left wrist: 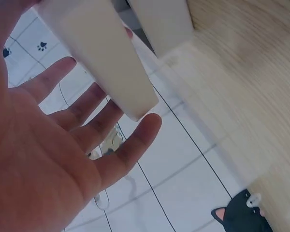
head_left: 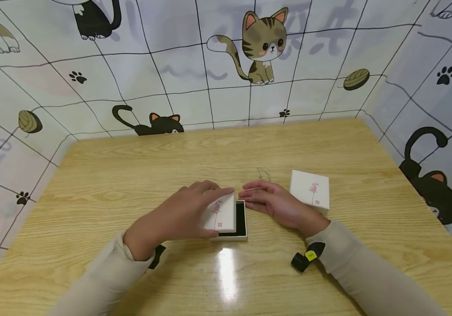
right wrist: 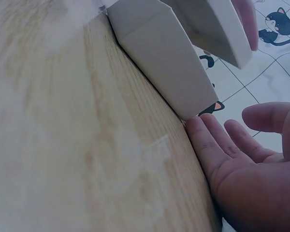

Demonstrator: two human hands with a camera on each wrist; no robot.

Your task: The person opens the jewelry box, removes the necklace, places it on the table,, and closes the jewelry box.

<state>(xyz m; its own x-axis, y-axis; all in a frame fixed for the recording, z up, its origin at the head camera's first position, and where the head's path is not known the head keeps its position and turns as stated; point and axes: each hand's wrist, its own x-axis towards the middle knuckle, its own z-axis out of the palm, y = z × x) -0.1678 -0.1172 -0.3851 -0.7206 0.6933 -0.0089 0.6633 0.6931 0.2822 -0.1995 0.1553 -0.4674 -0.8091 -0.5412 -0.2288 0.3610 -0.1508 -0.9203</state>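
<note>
Plainly grasping, left grip (head_left: 182,210): holds a white box lid (head_left: 226,213), thumb at its near edge, fingers along its far edge.
White box lid: in the left grip, flower print up and hollow side down; close to square, so it offers no clear long axis.
Lid over base: by my judgement the relation that counts; the lid is raised above the white box base (head_left: 231,238) and shifted leftward from it, seemingly tipped rather than level, with a gap between them in both wrist views.
Dark lining (head_left: 241,221): shows as a strip inside the base's right wall and a thinner one at its near wall, the two sides the lid leaves uncovered.
White box base: sits on the table (head_left: 131,175), beneath the lid and to the right of the left grip.
Right grip (head_left: 275,204): released, holding nothing, fingers extended leftward; its fingertips seem to touch the base at its far right corner, making it the nearer hand to that side.
Second white box (head_left: 309,188): on the table just beyond the right wrist, printed with a similar flower.
Silvery strand (head_left: 268,175): lies past the right fingers, too fine to identify.
</note>
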